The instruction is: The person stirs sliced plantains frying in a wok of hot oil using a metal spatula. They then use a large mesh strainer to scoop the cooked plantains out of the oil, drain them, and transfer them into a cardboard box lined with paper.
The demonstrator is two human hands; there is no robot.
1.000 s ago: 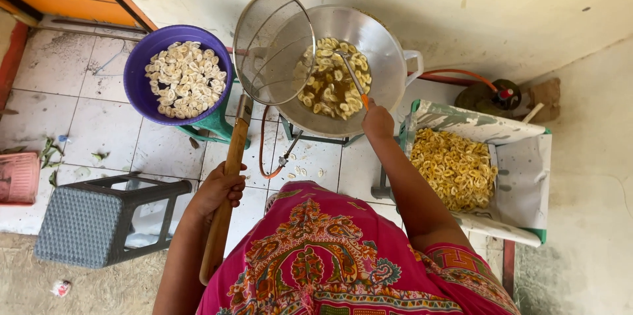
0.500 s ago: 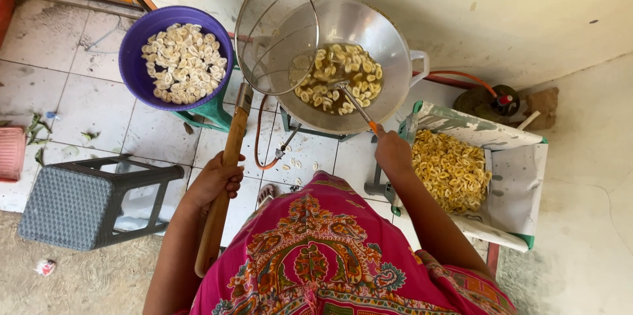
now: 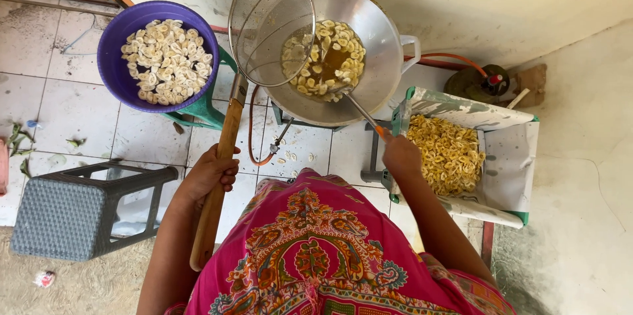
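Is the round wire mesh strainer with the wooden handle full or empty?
Empty. The round wire mesh strainer in the left hand holds no slices; the metal frying pan shows through its mesh.

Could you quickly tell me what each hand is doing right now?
Left hand: closed on the strainer's wooden handle.
Right hand: closed on the stirring utensil.

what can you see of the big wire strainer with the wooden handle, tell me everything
The wire strainer is a wide, round, shallow basket of fine silvery mesh on a metal rim with crossing support wires. A metal neck joins it to a long, thick, pale brown wooden handle. The left hand grips that handle about midway. The basket looks empty and is held tilted, above the left edge of the metal frying pan; whether it touches the pan's rim cannot be told.
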